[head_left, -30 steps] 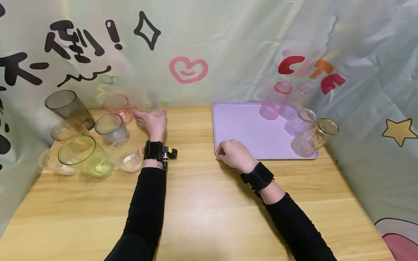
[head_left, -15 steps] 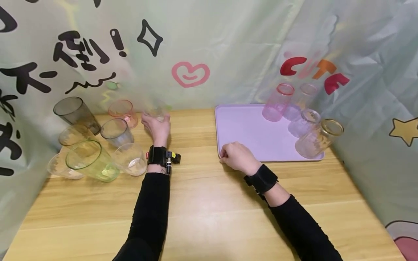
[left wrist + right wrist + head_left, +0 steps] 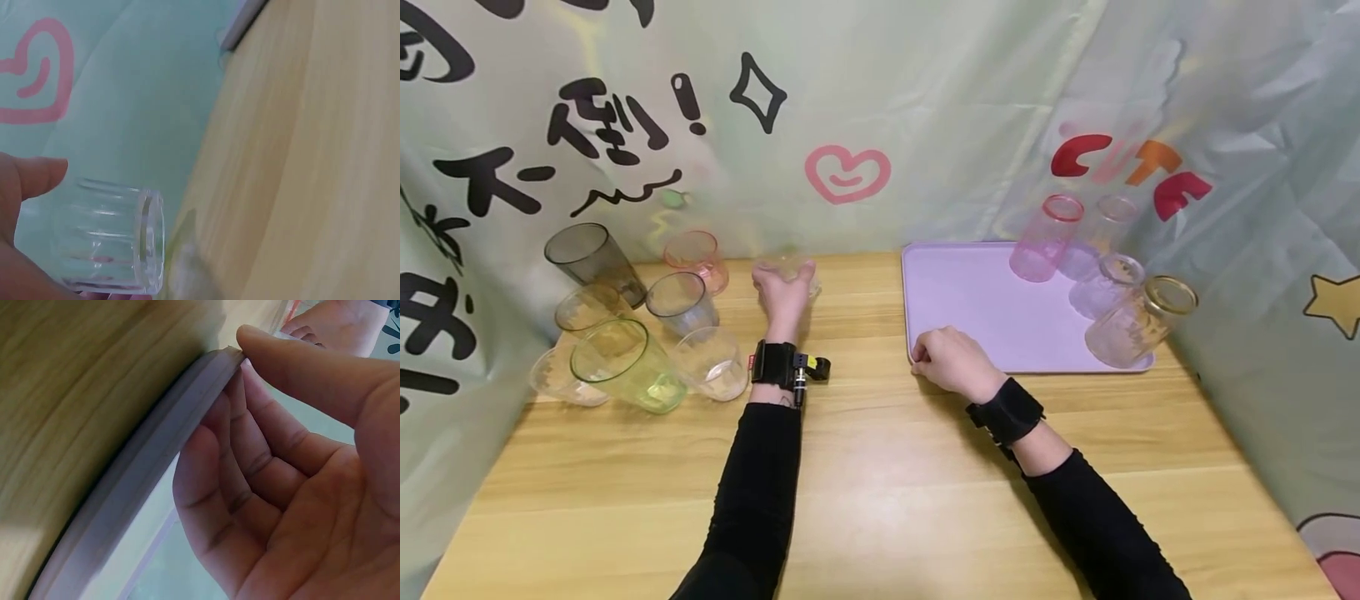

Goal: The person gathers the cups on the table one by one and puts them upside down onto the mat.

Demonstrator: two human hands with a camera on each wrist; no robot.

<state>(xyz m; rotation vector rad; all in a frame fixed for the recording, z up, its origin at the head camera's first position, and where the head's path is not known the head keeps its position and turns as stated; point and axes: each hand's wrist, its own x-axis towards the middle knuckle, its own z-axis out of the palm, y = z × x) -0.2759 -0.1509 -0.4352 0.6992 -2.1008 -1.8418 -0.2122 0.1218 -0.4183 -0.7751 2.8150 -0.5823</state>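
My left hand [image 3: 784, 293] grips a small clear tumbler at the back of the table, just right of the group of glasses. In the left wrist view the ribbed clear tumbler [image 3: 109, 237] lies between thumb and fingers, its thick base close over the wood. My right hand [image 3: 953, 360] pinches the near left corner of a lilac tray [image 3: 970, 308]. Up close in the right wrist view, the thumb tip meets the rim [image 3: 144, 444] at the corner and curled fingers [image 3: 200, 469] touch its edge.
On the tray's right side stand a pink glass [image 3: 1041, 250], a gold-rimmed glass [image 3: 1131, 327] and two other clear ones. At left, a dark grey glass [image 3: 601, 267], a green glass [image 3: 632, 367], a coral glass [image 3: 700, 265] and several others cluster. Printed cloth walls [image 3: 955, 125] border the table.
My left hand has taken hold of the clear tumbler and shifted it right, away from the coral glass. The right hand stays at the tray's corner. The head view has swung slightly left.
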